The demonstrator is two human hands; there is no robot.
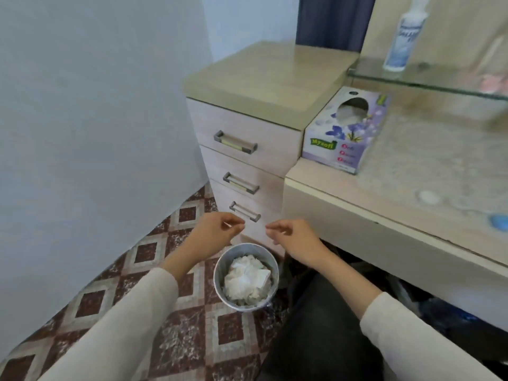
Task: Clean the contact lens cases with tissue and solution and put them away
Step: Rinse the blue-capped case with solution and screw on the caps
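Both my hands hover just above a small metal bin [219, 273] on the floor, which is full of crumpled white tissue [247, 280]. My left hand [217, 232] and my right hand [292, 237] hang with loosely curled fingers, fingertips facing each other, and I see nothing in either. On the desk to the right lie a blurred white round lens case piece [427, 197] and a blue one [499, 221] at the frame's edge. A purple tissue box [343, 133] stands at the desk's back left corner. The white solution bottle [402, 39] stands on a glass shelf [428, 79].
A three-drawer cabinet [247, 125] with metal handles, all drawers closed, stands behind the bin, against the desk [330, 204]. A pale wall runs along the left. The floor [137, 284] is patterned tile. My dark-trousered leg is beside the bin, under the desk edge.
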